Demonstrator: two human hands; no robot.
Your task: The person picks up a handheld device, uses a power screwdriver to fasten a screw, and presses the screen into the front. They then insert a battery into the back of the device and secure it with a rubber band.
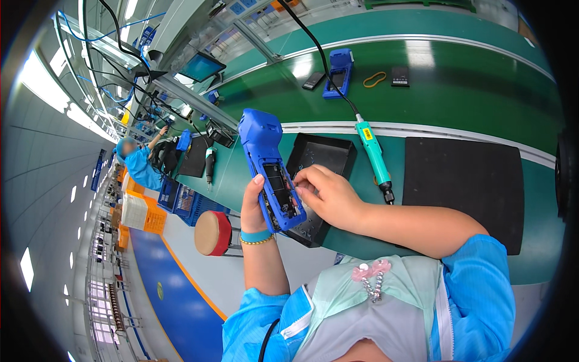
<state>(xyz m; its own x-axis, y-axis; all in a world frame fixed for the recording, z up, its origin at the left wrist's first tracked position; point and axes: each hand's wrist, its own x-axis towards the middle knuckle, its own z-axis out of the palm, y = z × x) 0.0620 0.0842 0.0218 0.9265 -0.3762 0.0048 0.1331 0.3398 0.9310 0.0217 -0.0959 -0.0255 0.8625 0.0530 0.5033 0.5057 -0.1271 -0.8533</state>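
Note:
My left hand [253, 208] is closed around a blue handheld terminal [261, 134], held upright with its open back toward me. Black inner parts show in its battery recess. At the terminal's right edge, my right hand [329, 196] has thumb and fingers pinched together; whatever is between the fingertips is too small to make out. Below that hand lies a black tray [338, 149] with small bits in it. A teal electric screwdriver [373, 151] on a black cable rests to the right of the tray.
A black mat [464, 181] covers the bench at right. Beyond the rail, a green belt [470, 72] carries another blue terminal [342, 63], a yellow rubber band [374, 79] and black batteries [400, 76]. Left are a round stool [211, 233], blue crates [188, 202] and a person [142, 166].

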